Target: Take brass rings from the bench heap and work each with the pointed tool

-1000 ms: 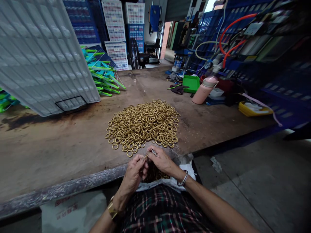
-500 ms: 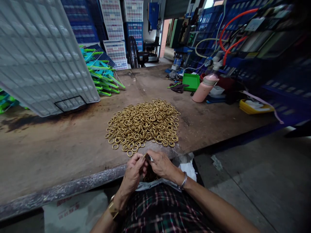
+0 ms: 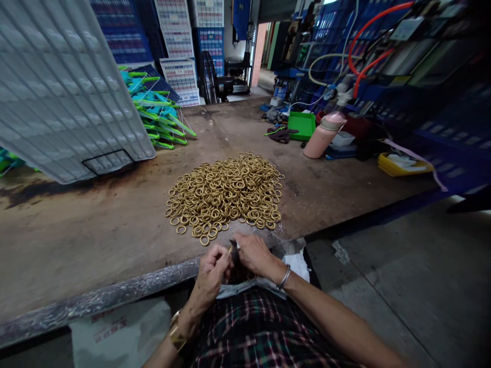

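At the table's front edge, my left hand (image 3: 214,268) pinches a brass-coloured ring (image 3: 230,250) between thumb and fingers. Just right of it, my right hand (image 3: 256,254) is closed on a small tool with a dark pointed tip (image 3: 233,244); my fingers hide most of it, so its kind is unclear. A broad pile of brass-coloured rings (image 3: 230,189) lies on the table beyond both hands. Under my hands, in my lap, an opening with a pale rim (image 3: 245,287) holds dark brownish pieces, partly hidden.
A white ribbed crate (image 3: 76,102) stands tilted at the left, beside green and blue plastic pieces (image 3: 161,117). On the right of the wooden table (image 3: 95,230) are a green tray (image 3: 302,126), a pink bottle (image 3: 324,137) and a yellow tray (image 3: 402,164).
My hands have drawn slightly apart, and the dark tip now shows more clearly beside the ring. The ring pile looks the same; the view has shifted slightly.
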`<state>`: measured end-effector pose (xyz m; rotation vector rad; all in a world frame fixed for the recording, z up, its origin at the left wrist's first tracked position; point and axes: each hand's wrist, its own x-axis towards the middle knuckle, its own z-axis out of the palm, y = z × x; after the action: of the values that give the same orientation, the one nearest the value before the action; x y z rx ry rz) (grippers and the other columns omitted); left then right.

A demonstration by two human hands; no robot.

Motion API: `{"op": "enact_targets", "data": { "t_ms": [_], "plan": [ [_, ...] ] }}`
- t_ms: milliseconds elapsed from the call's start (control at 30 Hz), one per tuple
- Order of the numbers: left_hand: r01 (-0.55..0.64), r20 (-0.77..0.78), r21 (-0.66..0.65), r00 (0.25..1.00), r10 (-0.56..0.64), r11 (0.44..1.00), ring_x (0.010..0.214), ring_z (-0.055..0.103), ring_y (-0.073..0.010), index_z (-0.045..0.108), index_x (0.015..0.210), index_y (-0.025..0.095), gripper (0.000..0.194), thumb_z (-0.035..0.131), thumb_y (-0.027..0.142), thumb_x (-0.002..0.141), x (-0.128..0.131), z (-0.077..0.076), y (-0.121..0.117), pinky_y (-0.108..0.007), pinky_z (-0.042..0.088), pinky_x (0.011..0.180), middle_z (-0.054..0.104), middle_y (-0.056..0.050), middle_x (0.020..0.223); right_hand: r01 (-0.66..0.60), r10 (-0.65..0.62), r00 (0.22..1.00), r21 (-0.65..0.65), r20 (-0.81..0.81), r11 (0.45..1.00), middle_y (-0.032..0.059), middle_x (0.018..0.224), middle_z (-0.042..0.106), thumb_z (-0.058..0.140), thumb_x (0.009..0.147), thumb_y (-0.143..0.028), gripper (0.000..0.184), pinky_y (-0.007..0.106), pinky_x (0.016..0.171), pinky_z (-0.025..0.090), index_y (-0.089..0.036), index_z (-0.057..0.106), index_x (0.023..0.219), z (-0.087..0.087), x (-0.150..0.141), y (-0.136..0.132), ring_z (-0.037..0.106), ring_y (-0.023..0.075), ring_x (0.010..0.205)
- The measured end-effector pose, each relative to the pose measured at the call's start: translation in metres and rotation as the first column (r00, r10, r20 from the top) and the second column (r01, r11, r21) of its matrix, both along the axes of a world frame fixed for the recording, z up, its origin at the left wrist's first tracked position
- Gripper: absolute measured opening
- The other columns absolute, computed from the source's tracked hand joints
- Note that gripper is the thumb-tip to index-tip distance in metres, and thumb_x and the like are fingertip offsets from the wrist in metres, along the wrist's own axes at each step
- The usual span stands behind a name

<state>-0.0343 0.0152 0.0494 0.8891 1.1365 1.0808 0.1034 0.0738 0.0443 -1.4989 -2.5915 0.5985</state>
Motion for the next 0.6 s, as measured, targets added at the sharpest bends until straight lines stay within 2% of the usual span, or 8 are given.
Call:
{"op": "enact_targets", "data": {
  "t_ms": [100,167,233,400,600],
  "plan": [
    [0.046,0.155,-0.026,0.987,-0.042,0.999,0.04,0.04,-0.0057,0.048,0.065,0.017,0.032,0.061,0.046,0.07,0.002,0.01,-0.004,-0.019,0.031,0.039,0.051,0.003,0.056,0.056,-0.059,0.996,0.041,0.069,0.998,0.0069,0.072,0.061,0.038,0.076,-0.011,0.023,0.026,0.055,0.027,-0.014,0.052,0.093,-0.002,-0.001,0.011,0.054,0.0161,0.062],
    [0.017,0.297,-0.079,0.955,0.007,0.997,0.041,0.039,-0.0058,0.048,0.065,0.017,0.031,0.062,0.045,0.07,0.002,0.012,-0.003,-0.018,0.03,0.037,0.052,0.003,0.058,0.061,-0.064,0.997,0.073,0.043,0.995,0.0061,0.074,0.062,0.039,0.076,-0.011,0.022,0.025,0.056,0.028,-0.015,0.052,0.093,-0.003,-0.004,0.016,0.055,0.0156,0.065],
    [-0.026,0.374,-0.159,0.923,0.084,0.987,0.044,0.04,-0.0056,0.05,0.068,0.016,0.03,0.061,0.044,0.071,-0.001,0.009,-0.001,-0.017,0.028,0.037,0.052,0.002,0.061,0.074,-0.074,0.997,0.102,-0.008,0.992,0.0054,0.078,0.062,0.041,0.076,-0.012,0.021,0.025,0.059,0.029,-0.017,0.051,0.095,-0.004,-0.009,0.019,0.056,0.0156,0.07],
    [-0.117,0.425,-0.25,0.879,0.217,0.961,0.049,0.045,-0.0059,0.049,0.072,0.017,0.024,0.063,0.037,0.07,-0.009,0.006,0.003,-0.017,0.028,0.041,0.057,0.0,0.072,0.152,-0.146,0.988,0.119,-0.053,0.981,0.0055,0.088,0.064,0.046,0.08,-0.021,0.017,0.025,0.062,0.031,-0.019,0.049,0.097,-0.005,-0.027,0.022,0.058,0.0171,0.079],
    [-0.094,0.498,-0.353,0.824,0.272,0.931,0.049,0.047,-0.0066,0.055,0.088,0.019,0.032,0.069,0.028,0.061,-0.015,0.009,0.005,-0.017,0.032,0.044,0.057,0.001,0.066,0.189,-0.194,0.981,0.133,0.023,0.973,0.0067,0.085,0.065,0.045,0.081,-0.023,0.015,0.027,0.06,0.032,-0.018,0.049,0.095,0.0,-0.044,0.026,0.06,0.0196,0.077]
  ]
}}
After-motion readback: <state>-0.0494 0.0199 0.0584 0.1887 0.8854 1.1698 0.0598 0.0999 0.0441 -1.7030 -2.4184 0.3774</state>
